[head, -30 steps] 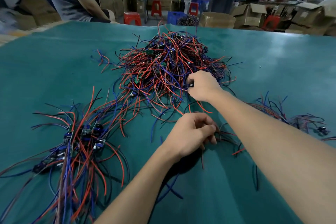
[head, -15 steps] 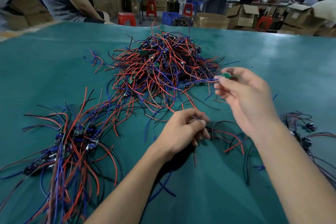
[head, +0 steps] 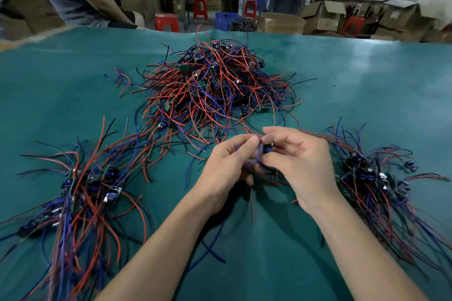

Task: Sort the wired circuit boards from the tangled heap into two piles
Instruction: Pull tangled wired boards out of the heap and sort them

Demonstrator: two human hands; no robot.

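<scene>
**Both hands meet on one small board, just short of the heap**

Much of the held board [head: 267,149] is hidden: only a dark blue part shows between the fingers, and its wires blur as they trail down behind the palms. The right hand [head: 297,166] pinches that board with curled fingers. The left hand [head: 226,166], touching it fingertip to fingertip, pinches a blue wire [head: 255,156] beside the board. Both hang above the green surface [head: 367,95], on the near side of the tangled heap [head: 215,90]. Left of the heap and nearer lies one sorted pile [head: 85,186]; right of it lies the other pile [head: 374,178], its wires cut off by the picture's edge.
</scene>
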